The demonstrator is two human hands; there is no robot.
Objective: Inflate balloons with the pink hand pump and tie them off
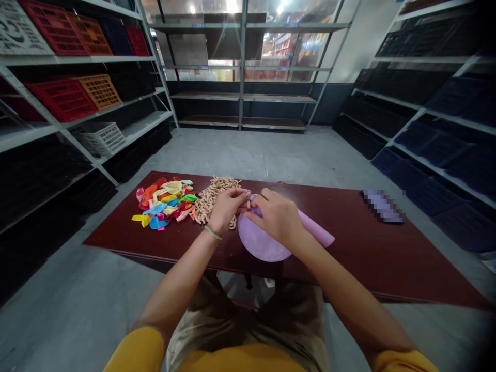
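The left hand [228, 206] and right hand [282, 214], fingers drawn narrow, are apparently pinching the neck of a purple balloon [265, 248], whose rounded body is lying between five and six o'clock from their grip, its neck-to-body axis running likewise, nearer the right.

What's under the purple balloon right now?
Dark red tabletop shows beside the purple balloon. The patch directly beneath is covered by the balloon, so anything there is hidden.
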